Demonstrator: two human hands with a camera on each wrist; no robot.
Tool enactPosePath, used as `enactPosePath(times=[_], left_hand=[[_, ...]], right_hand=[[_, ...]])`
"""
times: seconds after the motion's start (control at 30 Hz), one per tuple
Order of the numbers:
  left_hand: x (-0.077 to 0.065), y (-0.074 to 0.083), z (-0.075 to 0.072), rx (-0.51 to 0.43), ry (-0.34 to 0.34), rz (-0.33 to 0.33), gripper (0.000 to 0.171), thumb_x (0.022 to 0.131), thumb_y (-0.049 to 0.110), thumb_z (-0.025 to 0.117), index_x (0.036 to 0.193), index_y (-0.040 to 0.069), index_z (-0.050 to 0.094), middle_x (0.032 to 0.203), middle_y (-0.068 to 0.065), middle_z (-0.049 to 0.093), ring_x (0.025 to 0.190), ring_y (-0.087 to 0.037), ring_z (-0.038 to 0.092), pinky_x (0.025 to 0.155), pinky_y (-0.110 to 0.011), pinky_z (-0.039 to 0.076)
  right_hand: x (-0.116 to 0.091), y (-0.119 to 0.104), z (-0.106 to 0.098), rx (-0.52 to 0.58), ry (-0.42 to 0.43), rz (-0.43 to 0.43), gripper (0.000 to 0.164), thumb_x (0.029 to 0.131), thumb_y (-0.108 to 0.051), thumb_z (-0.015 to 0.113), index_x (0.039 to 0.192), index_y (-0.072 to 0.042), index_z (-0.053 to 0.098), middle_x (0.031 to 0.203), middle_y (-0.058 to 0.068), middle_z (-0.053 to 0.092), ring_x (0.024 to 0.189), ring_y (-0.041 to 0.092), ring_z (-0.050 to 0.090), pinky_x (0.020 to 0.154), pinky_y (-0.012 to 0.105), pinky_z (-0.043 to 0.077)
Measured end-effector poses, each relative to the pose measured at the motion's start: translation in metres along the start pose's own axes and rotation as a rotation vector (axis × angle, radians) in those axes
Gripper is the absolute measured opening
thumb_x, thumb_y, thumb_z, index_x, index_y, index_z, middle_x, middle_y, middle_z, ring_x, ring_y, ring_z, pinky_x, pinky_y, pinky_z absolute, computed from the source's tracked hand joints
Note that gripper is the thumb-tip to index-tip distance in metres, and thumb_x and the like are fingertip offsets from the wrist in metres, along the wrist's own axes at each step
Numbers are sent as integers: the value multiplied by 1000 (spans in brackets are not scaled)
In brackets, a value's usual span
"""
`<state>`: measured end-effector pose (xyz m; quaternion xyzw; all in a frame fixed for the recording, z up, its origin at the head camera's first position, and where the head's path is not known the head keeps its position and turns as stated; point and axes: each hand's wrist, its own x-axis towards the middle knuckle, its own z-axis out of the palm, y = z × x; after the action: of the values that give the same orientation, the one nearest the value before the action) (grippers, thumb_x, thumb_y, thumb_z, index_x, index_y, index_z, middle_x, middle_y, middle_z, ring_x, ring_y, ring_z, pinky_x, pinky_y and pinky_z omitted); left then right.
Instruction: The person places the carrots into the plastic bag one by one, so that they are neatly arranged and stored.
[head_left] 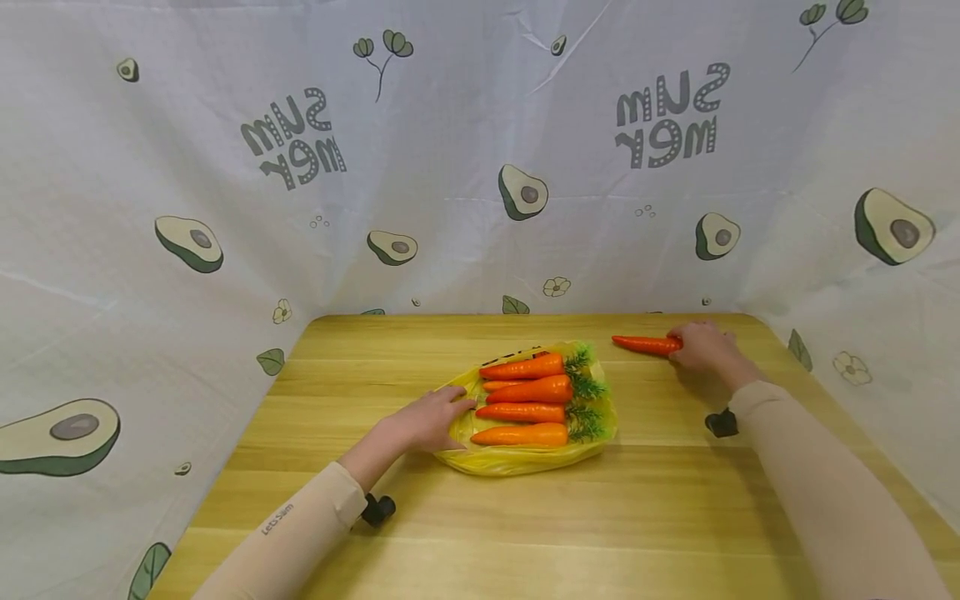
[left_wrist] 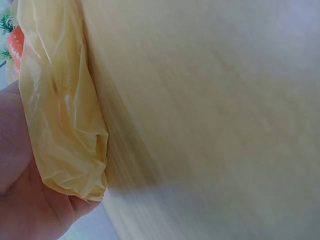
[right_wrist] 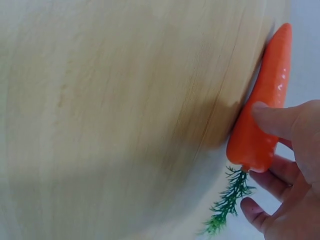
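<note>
A yellow plastic bag (head_left: 517, 462) lies with its mouth spread on the table, and several orange carrots (head_left: 536, 389) with green tops rest side by side in it. My left hand (head_left: 431, 421) holds the bag at its left end. In the left wrist view the crinkled yellow bag (left_wrist: 65, 115) lies against the palm; some fingers are hidden. Toward the back right, my right hand (head_left: 705, 346) pinches a single carrot (head_left: 643, 344) near its thick end. The right wrist view shows the thumb on that carrot (right_wrist: 267, 95), its green leafy top (right_wrist: 227, 202) hanging below.
The wooden table (head_left: 525, 533) extends around the bag. Behind it and at both sides hangs a white cloth (head_left: 450, 125) printed with avocados and lettering. Small black devices (head_left: 377, 510) are worn at the wrists.
</note>
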<state>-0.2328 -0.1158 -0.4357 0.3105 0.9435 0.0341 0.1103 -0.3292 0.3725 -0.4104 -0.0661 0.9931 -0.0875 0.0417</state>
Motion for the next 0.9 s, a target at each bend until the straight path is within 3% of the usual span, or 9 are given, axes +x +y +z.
enactPosePath(times=[0.4,0.73,0.9], left_hand=[[0,1,-1,1,6,10,77,88,49,75,151,14,47,157,-15,39,146,-33,38,118,-54,34],[-1,3,-2,1,4,-5,76,88,48,76,150,14,48,157,-15,40,146,-33,37,118,-53,34],[-1,3,-2,2,0,-7,77,88,48,75,151,15,47,157,-15,39,146,-33,37,119,-53,34]], right_hand=[[1,6,0,-3,-33,-2,43,89,-14,69,125,9,62,109,26,64,99,45,44,80,60,37],[-4,14,-4,-3,-30,-18,44,90,-19,68,127,4,62,109,26,64,101,47,47,82,66,36],[-8,11,-10,-12,-14,-48,44,89,-21,69,126,3,64,98,20,64,91,40,51,73,53,41]])
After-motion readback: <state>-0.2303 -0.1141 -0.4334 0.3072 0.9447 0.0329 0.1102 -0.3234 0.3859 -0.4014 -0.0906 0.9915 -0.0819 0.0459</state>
